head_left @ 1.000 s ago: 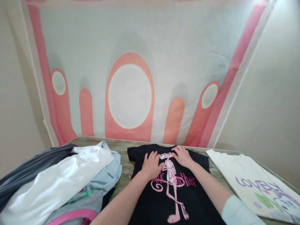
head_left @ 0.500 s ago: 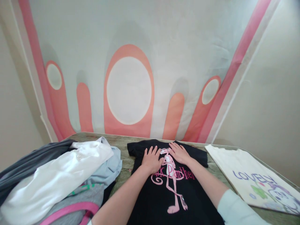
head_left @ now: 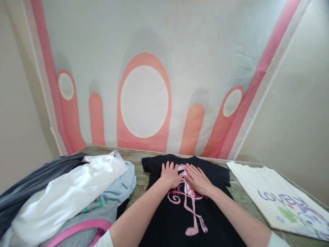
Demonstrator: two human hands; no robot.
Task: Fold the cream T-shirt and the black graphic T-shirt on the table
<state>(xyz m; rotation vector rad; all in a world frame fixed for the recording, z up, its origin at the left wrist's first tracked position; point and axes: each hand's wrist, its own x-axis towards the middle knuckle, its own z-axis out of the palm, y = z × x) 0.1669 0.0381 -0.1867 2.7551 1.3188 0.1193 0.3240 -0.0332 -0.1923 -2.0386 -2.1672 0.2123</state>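
Note:
A black T-shirt [head_left: 205,219] with a pink cartoon figure and pink lettering lies flat on the table in front of me. My left hand [head_left: 170,174] rests flat on its chest, fingers stretched out, just left of the print. Beside it, my right hand [head_left: 197,178] lies flat and open over the print's upper part, covering some of the lettering. Both hands press on the cloth and hold nothing.
A pile of clothes [head_left: 64,195] in white, light blue, dark grey and grey with a pink band fills the table's left side. A white T-shirt [head_left: 280,199] with purple lettering lies at the right. The wooden table [head_left: 138,181] meets a wall with a pink-patterned cloth [head_left: 144,99].
My right hand has slid down and back towards me over the print. My left hand has shifted slightly right on the shirt. The view has moved a little.

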